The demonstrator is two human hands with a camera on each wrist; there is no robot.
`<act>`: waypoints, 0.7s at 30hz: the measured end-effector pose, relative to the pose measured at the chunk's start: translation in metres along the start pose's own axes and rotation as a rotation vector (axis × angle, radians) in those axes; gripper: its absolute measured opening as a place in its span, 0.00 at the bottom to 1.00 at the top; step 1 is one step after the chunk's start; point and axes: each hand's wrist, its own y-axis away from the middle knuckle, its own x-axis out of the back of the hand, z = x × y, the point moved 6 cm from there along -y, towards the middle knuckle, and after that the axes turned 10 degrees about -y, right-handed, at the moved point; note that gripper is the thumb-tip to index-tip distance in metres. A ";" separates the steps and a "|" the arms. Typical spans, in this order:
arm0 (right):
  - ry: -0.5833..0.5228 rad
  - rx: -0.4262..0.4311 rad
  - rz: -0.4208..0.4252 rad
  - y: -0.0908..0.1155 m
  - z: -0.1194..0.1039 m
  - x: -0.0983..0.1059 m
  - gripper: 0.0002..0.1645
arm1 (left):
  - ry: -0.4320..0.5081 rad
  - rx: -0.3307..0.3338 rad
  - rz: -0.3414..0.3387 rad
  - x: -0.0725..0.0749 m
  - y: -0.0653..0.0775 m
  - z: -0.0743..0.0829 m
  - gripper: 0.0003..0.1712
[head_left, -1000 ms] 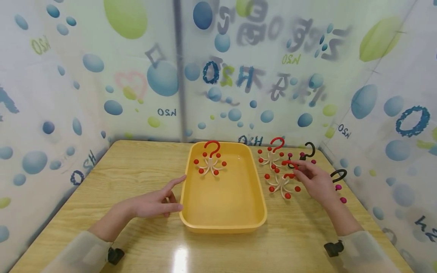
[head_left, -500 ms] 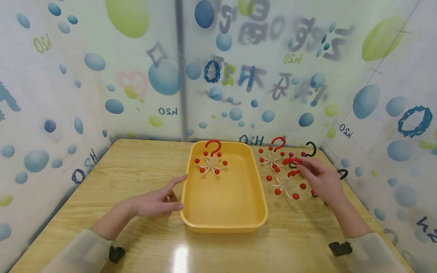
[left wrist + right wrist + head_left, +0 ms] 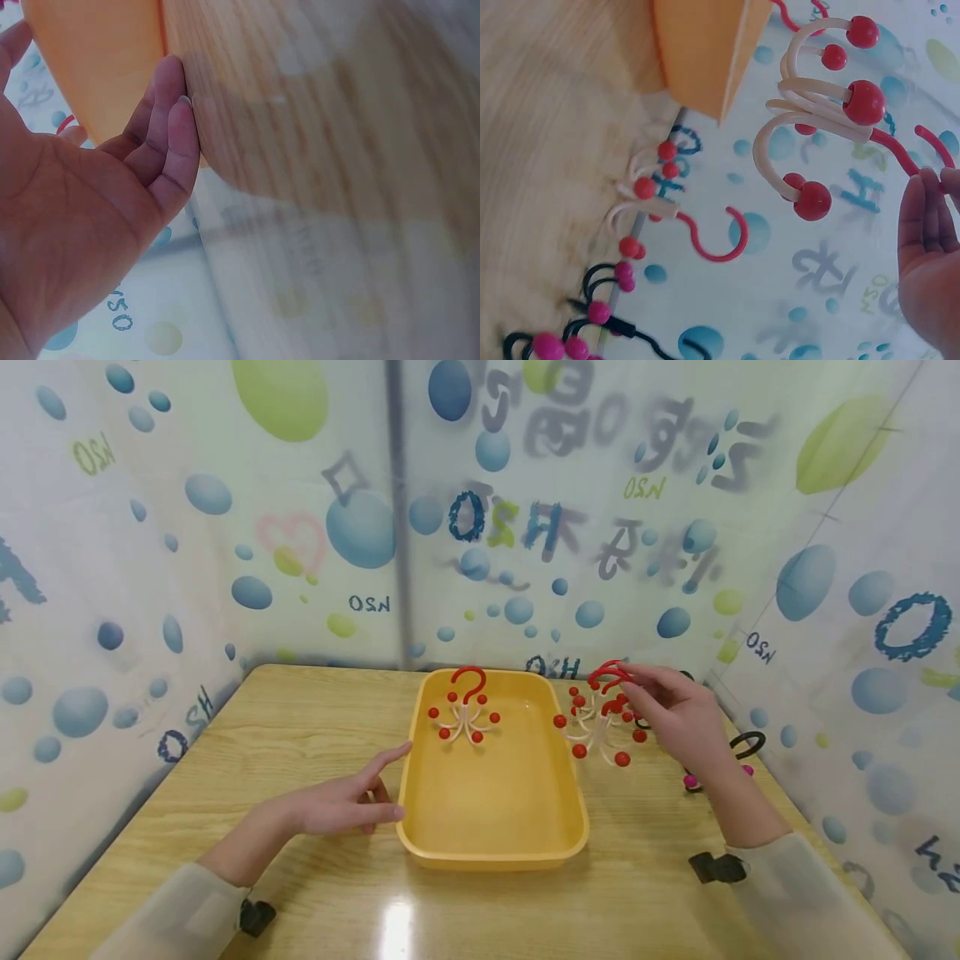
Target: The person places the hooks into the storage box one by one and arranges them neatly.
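My right hand pinches the red curved handle of a multi-prong hook with cream prongs and red ball tips. It hangs prongs down by the right rim of the yellow tray, raised above the table. Behind it, partly hidden in the head view, stands a second red-and-cream hook. A third hook of that kind stands inside the tray's far left part. At the tray's left side my left hand touches the rim with its index fingertip and thumb, the index finger straight.
Black hooks with magenta ball tips stand at the table's right side, partly behind my right hand and forearm. Patterned curtains with blue and green dots enclose the back and sides of the wooden table.
My right hand has lifted the red-and-cream hook off the table and carried it up and left, toward the tray's right rim. My left hand keeps its place on the rim.
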 end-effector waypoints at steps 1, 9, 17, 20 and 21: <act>-0.010 0.001 -0.007 -0.004 -0.002 -0.005 0.20 | 0.000 0.001 0.000 0.000 0.000 0.000 0.53; -0.088 -0.003 -0.094 -0.034 -0.004 -0.046 0.18 | 0.014 0.016 -0.004 0.000 0.001 0.000 0.52; -0.122 -0.094 -0.203 -0.054 0.007 -0.086 0.18 | 0.011 0.021 0.002 0.001 0.002 -0.001 0.52; -0.120 -0.125 -0.227 -0.058 0.016 -0.097 0.16 | 0.011 0.031 0.000 0.000 0.001 -0.001 0.53; -0.116 -0.132 -0.233 -0.059 0.019 -0.101 0.16 | 0.012 0.034 0.000 0.000 0.001 0.000 0.53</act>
